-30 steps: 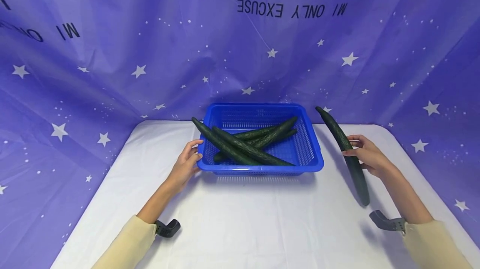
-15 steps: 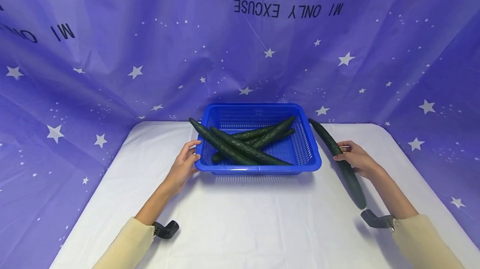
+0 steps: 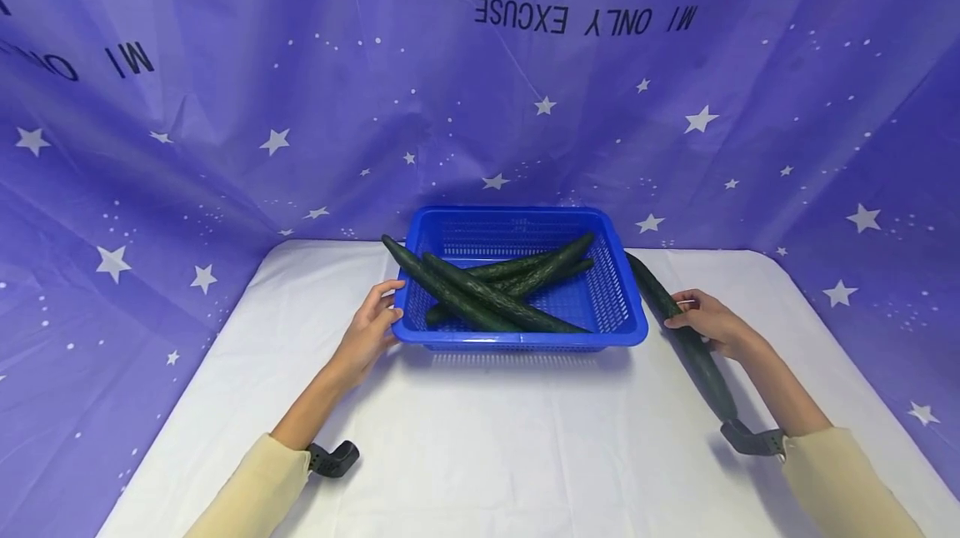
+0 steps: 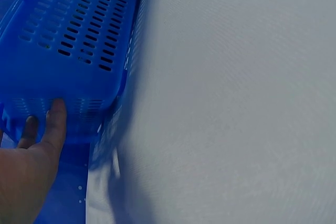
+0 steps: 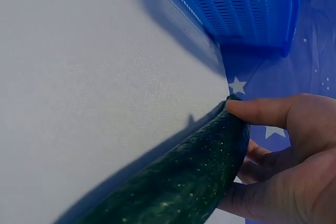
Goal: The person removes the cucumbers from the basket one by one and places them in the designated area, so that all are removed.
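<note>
A blue plastic basket (image 3: 521, 337) with slotted walls stands on the table, with several dark green cucumbers (image 3: 480, 292) crossed inside it. One cucumber's tip pokes out over the left rim. My left hand (image 3: 367, 327) grips the basket's left end; in the left wrist view its fingers (image 4: 55, 124) lie against the slotted end wall. To the right of the basket, my right hand (image 3: 708, 321) holds another long cucumber (image 3: 697, 363) around its middle, thumb on one side and fingers on the other. This cucumber lies low along the tabletop, its far tip partly hidden by the basket's rim.
A white cloth (image 3: 517, 438) covers the table. Behind and at both sides hangs a purple curtain (image 3: 480, 105) with stars and lettering, close to the basket's back. Each wrist wears a dark camera mount (image 3: 333, 459).
My right hand has lowered the cucumber and brought it left, nearer the basket, so its far tip now sits behind the rim. The left hand and the basket have stayed put.
</note>
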Motion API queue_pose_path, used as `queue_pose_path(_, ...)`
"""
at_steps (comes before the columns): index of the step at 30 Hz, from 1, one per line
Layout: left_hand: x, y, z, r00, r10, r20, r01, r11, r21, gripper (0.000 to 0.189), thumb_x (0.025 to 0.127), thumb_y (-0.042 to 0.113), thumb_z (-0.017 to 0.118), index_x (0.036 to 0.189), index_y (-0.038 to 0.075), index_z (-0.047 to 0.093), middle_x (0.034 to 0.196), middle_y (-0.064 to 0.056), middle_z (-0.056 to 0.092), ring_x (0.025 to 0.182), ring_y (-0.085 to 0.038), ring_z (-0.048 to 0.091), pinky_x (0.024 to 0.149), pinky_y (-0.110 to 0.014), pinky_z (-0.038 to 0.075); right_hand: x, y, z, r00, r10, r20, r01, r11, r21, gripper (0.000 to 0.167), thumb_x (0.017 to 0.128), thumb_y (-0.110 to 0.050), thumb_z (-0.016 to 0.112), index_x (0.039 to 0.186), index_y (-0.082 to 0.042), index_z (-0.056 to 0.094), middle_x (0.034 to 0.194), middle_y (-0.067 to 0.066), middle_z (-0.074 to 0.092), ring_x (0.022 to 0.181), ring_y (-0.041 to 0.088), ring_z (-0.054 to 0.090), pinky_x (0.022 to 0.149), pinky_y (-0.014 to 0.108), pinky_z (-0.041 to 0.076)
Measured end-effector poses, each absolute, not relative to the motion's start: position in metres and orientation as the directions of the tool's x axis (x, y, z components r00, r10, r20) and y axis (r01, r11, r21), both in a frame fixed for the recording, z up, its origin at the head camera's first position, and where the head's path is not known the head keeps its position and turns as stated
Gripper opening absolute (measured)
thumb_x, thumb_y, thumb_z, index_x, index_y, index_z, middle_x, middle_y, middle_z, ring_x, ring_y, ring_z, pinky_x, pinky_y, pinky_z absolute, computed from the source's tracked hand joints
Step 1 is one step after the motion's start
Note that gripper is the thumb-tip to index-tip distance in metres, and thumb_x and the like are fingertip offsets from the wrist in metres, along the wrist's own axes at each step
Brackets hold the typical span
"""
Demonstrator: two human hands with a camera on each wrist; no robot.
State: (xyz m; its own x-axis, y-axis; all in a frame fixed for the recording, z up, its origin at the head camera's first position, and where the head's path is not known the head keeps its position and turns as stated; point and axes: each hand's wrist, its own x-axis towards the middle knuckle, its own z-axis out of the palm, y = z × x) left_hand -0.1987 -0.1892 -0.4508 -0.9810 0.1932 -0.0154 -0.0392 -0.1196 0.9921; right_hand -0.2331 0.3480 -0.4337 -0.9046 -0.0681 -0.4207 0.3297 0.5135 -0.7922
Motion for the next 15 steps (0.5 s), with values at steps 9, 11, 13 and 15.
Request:
queue_pose_path(9,-0.1981,-0.1881,-0.4495,-0.98,0.199,-0.006,-0.031,-0.124,0.992,0.05,0.1,0.004,0.04,0.149,0.009,0.032,0.145,-0.022,0.039,0.113,-0.031,0.054,0.085,-0.034,0.056,-0.233,0.3498,-0.4303,-0.908,-0.057,-0.415,0.312,0.568,-0.762,0.073,0.091,-0.016,0.068,0.145,0.008,0.025,0.138,0.029,0.035,0.118,0.044,0.045,0.085,0.055,0.051)
queue_pose_path(11,-0.1975,-0.1881,-0.4489,-0.981,0.195,-0.009,-0.034,-0.125,0.992,0.05,0.1,0.004,0.04,0.149,0.009,0.032,0.145,-0.022,0.039,0.113,-0.031,0.055,0.085,-0.034,0.056,-0.2337,0.3501,-0.4307,-0.909,-0.066,-0.412,0.308,0.56,-0.769,0.074,0.091,-0.016,0.068,0.146,0.008,0.024,0.14,0.03,0.033,0.122,0.045,0.042,0.088,0.057,0.05)
queue_pose_path(13,-0.1973,-0.1879,-0.449,-0.981,0.194,-0.009,-0.034,-0.125,0.992,0.05,0.1,0.004,0.04,0.149,0.009,0.032,0.145,-0.022,0.039,0.112,-0.031,0.055,0.085,-0.034,0.056,-0.2336,0.3513,-0.4318,-0.908,-0.074,-0.413,0.309,0.549,-0.777,0.074,0.091,-0.015,0.067,0.146,0.008,0.024,0.141,0.032,0.032,0.123,0.046,0.041,0.089,0.059,0.049)
queue_pose_path(15,-0.1975,-0.1872,-0.4495,-0.979,0.202,-0.011,-0.036,-0.123,0.992,0.05,0.1,0.004,0.04,0.15,0.009,0.031,0.145,-0.022,0.038,0.112,-0.031,0.055,0.085,-0.033,0.055,-0.2327,0.3529,-0.4331,-0.904,-0.075,-0.42,0.317,0.541,-0.779,0.073,0.091,-0.015,0.067,0.146,0.008,0.024,0.142,0.032,0.032,0.122,0.046,0.042,0.089,0.06,0.048)
